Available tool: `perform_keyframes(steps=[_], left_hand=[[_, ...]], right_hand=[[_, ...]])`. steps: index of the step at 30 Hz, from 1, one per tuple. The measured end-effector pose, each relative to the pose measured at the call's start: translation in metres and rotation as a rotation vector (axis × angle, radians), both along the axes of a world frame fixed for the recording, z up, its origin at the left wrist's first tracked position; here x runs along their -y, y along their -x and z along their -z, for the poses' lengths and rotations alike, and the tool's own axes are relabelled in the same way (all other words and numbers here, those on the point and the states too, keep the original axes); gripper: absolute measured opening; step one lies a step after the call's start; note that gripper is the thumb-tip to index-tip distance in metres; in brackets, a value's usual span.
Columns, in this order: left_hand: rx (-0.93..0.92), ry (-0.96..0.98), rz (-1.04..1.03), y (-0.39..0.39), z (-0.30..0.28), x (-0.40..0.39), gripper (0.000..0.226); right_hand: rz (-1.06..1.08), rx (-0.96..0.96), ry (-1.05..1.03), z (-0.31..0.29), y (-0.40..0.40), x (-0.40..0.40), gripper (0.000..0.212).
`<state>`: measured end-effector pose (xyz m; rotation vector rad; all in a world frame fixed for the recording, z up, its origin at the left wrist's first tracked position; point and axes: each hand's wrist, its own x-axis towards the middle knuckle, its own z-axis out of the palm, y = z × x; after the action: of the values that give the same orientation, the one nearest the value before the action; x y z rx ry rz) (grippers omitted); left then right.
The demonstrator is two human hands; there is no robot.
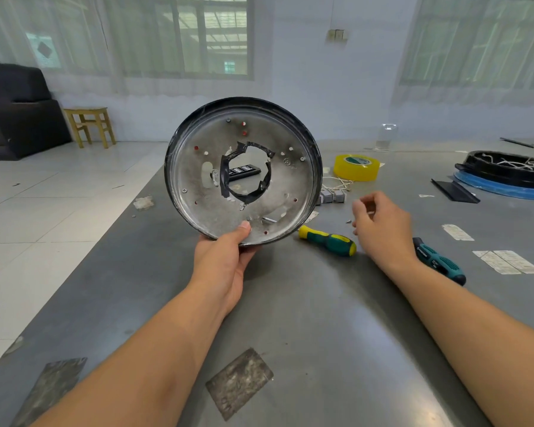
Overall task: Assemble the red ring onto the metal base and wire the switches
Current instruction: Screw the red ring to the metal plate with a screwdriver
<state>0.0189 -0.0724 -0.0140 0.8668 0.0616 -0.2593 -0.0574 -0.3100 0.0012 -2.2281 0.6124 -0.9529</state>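
My left hand (225,263) grips the metal base (243,171) by its lower rim, thumb inside, holding it upright above the desk (290,318) near the left edge. My right hand (379,224) hovers with fingers curled, seemingly pinching something tiny; I cannot tell what. A screwdriver (327,241) lies between my hands, the switches (333,196) behind it.

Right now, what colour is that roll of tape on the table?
Yellow tape roll, green-and-white label inside; head view.

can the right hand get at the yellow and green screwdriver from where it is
Probably yes: the right hand hovers just beside the yellow and green screwdriver, holds nothing large, and nothing lies between them on the table.
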Motion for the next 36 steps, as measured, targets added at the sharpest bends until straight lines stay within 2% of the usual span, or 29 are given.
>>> perform_keyframes(steps=[2, 6, 18, 22, 25, 27, 30, 32, 36], left_hand=[[0.009, -0.005, 0.002, -0.001, 0.002, -0.002, 0.038], [0.016, -0.006, -0.003, -0.002, 0.002, -0.005, 0.040], [-0.034, 0.062, -0.006, -0.008, -0.002, -0.012, 0.049], [-0.040, 0.096, -0.019, -0.008, -0.001, -0.012, 0.050], [-0.028, 0.092, -0.027, -0.009, 0.001, -0.012, 0.049], [-0.019, 0.083, -0.032, -0.010, 0.002, -0.012, 0.047], [-0.017, 0.081, -0.031, -0.011, 0.002, -0.012, 0.048], [-0.011, 0.081, -0.028, -0.011, 0.001, -0.012, 0.050], [0.027, 0.075, -0.025, -0.011, 0.002, -0.012, 0.049]], right_hand=[[0.062, -0.142, 0.085, 0.012, -0.008, 0.019, 0.013], [0.079, -0.311, 0.098, 0.018, -0.025, 0.031, 0.020], [0.105, -0.413, 0.085, 0.013, -0.048, 0.039, 0.015], [0.084, -0.266, 0.047, 0.012, -0.041, 0.034, 0.013], [0.020, 0.010, 0.036, 0.000, -0.031, 0.021, 0.011], [-0.036, 0.193, 0.034, -0.014, -0.025, 0.005, 0.003], [-0.185, 0.393, 0.005, -0.028, -0.020, -0.029, 0.008], [-0.314, 0.414, -0.023, -0.029, -0.021, -0.053, 0.010], [-0.514, 0.274, 0.063, -0.014, -0.026, -0.090, 0.010]])
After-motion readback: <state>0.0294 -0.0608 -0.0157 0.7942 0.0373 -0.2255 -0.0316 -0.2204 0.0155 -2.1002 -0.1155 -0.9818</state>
